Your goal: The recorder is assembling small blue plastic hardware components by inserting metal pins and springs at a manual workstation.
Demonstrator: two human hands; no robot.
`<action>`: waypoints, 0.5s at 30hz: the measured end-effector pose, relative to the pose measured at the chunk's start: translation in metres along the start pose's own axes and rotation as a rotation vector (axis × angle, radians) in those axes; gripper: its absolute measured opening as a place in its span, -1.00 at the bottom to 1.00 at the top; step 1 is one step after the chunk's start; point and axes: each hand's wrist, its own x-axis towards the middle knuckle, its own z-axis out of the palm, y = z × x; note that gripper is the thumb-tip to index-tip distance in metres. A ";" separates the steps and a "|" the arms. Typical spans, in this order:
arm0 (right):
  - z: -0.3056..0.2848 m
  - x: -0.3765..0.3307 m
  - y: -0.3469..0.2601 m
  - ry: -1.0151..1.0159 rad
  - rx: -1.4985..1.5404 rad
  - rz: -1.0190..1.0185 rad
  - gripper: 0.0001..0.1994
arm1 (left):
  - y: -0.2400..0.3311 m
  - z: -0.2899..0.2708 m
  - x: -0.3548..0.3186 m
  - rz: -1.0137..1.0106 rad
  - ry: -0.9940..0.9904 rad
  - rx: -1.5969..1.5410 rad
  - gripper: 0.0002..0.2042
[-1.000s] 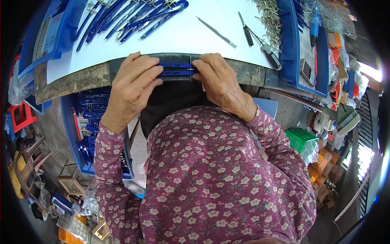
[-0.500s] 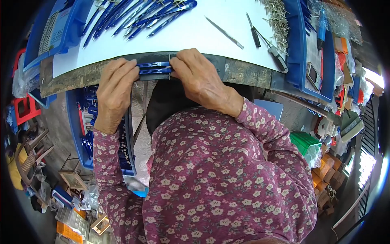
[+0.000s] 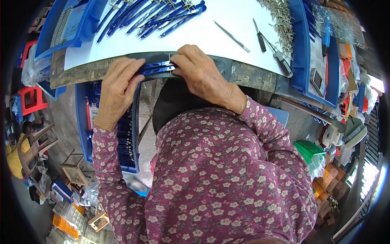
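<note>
A slim blue metal piece (image 3: 157, 68) with two long parallel arms spans the gap between my hands at the table's near edge. A thin silver pin (image 3: 170, 65) stands crosswise near its right end. My left hand (image 3: 118, 82) is closed on the left end, thumb and fingers pinching it. At the other end, beside the pin, the fingers of my right hand (image 3: 196, 70) are closed around it. Both ends are hidden by the fingers. Farther off on the white sheet lies a fan of similar blue pieces (image 3: 150, 18), several with silver pins.
A thin metal tool (image 3: 231, 36), a dark-handled tool (image 3: 261, 41) and a grey-handled tool (image 3: 282, 63) lie right of centre. Small metal pins (image 3: 280, 24) are heaped beside a blue tray (image 3: 300, 57). Another blue bin (image 3: 82, 122) of blue parts sits below the table edge.
The blue piece has tilted, its right end now higher, and its two arms look less evenly aligned. My left fingers have shifted on it. The whole view has moved slightly, setting the table farther right.
</note>
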 end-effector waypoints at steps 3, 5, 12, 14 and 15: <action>-0.002 -0.001 0.005 0.020 0.005 -0.028 -0.66 | 0.005 0.002 -0.002 -0.009 -0.039 0.001 -0.74; -0.003 0.002 0.004 0.017 0.033 -0.017 -0.67 | 0.009 0.004 -0.005 -0.022 -0.047 0.000 -0.75; -0.005 0.003 0.011 -0.009 0.164 0.028 -0.68 | 0.035 0.018 -0.019 -0.268 -0.004 -0.101 -0.80; -0.004 0.004 0.013 -0.009 0.172 0.021 -0.67 | 0.041 0.019 -0.021 -0.313 0.013 -0.105 -0.81; -0.004 0.003 0.014 -0.010 0.176 0.019 -0.67 | 0.044 0.021 -0.021 -0.355 0.027 -0.115 -0.82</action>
